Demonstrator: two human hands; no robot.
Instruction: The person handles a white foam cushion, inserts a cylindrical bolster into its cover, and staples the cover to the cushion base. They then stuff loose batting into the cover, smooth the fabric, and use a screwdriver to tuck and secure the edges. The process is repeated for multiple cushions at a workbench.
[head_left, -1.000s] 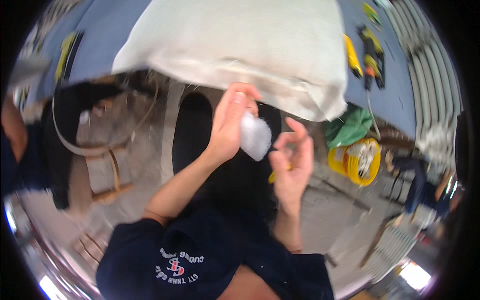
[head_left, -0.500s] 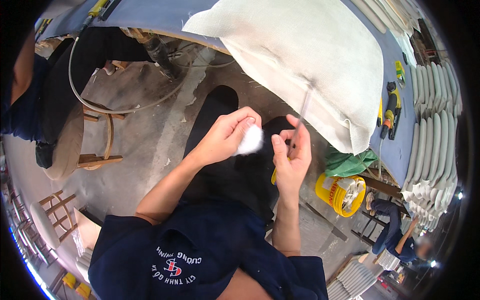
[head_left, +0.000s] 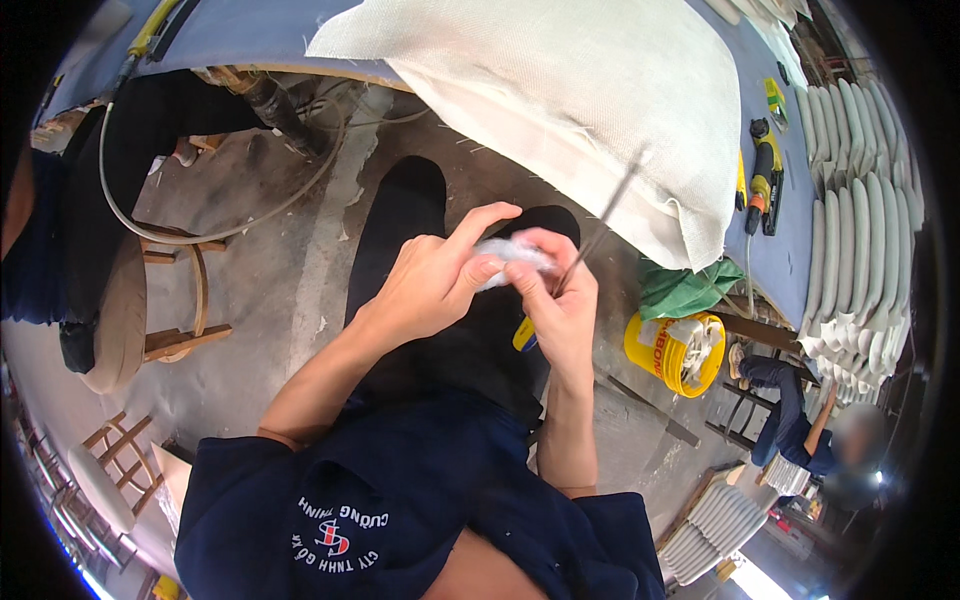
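Over my lap, a tuft of white wadding [head_left: 518,257] is between my hands. The thumb of my left hand [head_left: 425,285] presses the tuft, and its index finger points forward. My right hand [head_left: 562,315] pinches the other side of it. Also in my right hand is a long screwdriver [head_left: 607,212]; its thin shaft slants up and away, and its yellow and blue handle shows below the palm. Just ahead, a white woven fabric cushion [head_left: 600,90] hangs over the table's near edge, with frayed threads along its border. The shaft's tip shows in front of the cushion; contact cannot be told.
On the blue-grey table [head_left: 785,265] to the right lie a yellow and black power tool [head_left: 765,170] and a small yellow-green box [head_left: 775,103]. Below hang a green cloth [head_left: 680,290] and a yellow bucket [head_left: 645,345]. Padded panels [head_left: 850,250] stand stacked at right. Another person [head_left: 40,240] sits at left.
My right hand has come left to meet the wadding, which was in my left hand alone. The fingers now work it together. The whole view has shifted slightly.
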